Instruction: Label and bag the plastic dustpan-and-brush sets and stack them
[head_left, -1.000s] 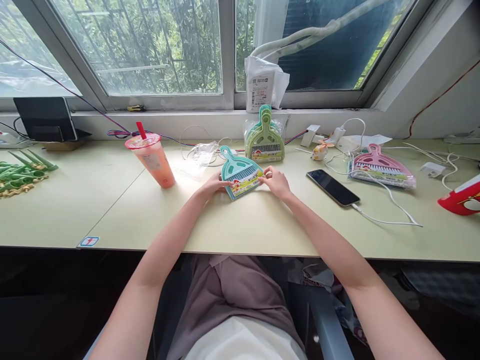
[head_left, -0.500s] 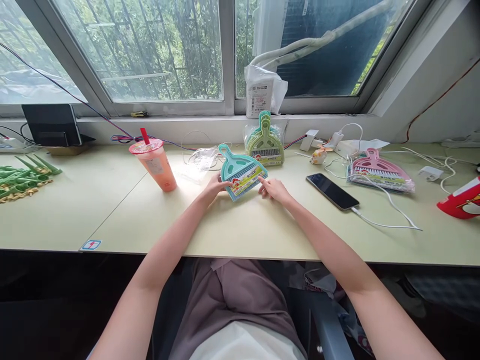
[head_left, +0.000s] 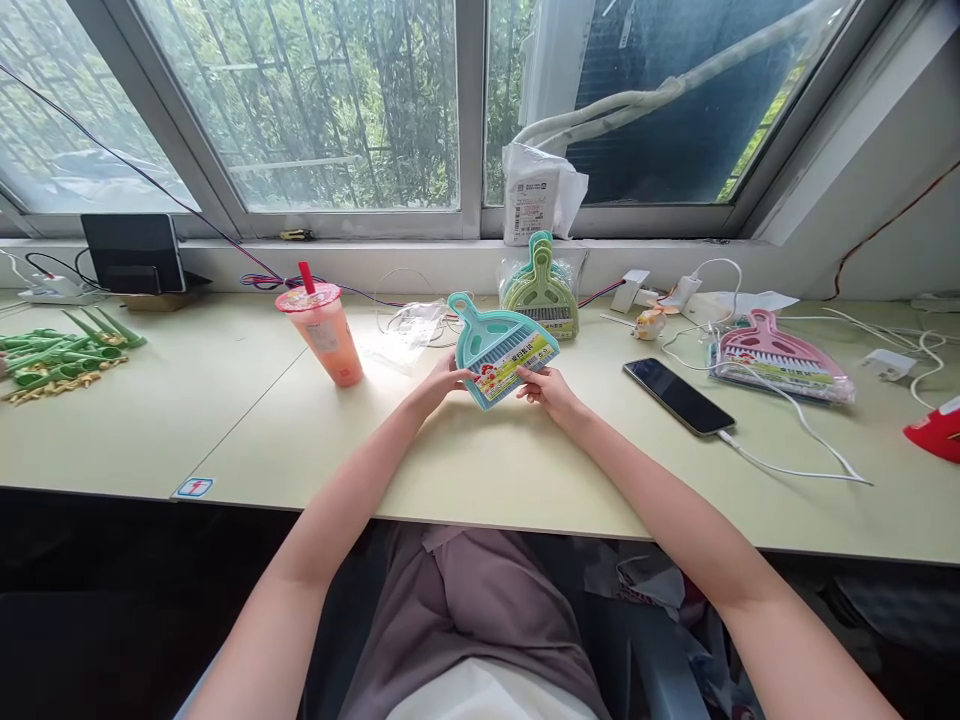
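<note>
The pale desk (head_left: 480, 470) is spanned by both forearms, and most of the risk is judged to lie in the middle of it. To the left, a tall drink cup (head_left: 330, 340) is stood upright near the left arm; it could be tipped by a careless sideways sweep. Behind, bagged green dustpan-and-brush sets (head_left: 553, 297) are stood near the wall and could be bumped by a push forward.

The turquoise dustpan-and-brush set (head_left: 486, 332) is held in front of them, between the two hands; whether its lower corner is rested on the desk cannot be told. Its handle is pointed up and to the left, its wide end tilted down to the right, and pale bristles are nested against the pan.

By the left hand (head_left: 439, 384), the left edge is pinched, thumb in front. By the right hand (head_left: 555, 394), the lower right edge is touched with the fingertips; whether it is pinched cannot be told. Were the left grip slackened, the set could be swivelled or dropped. The yellow label (head_left: 522, 363), printed with red and dark marks, could be creased by hard pressing.
</note>
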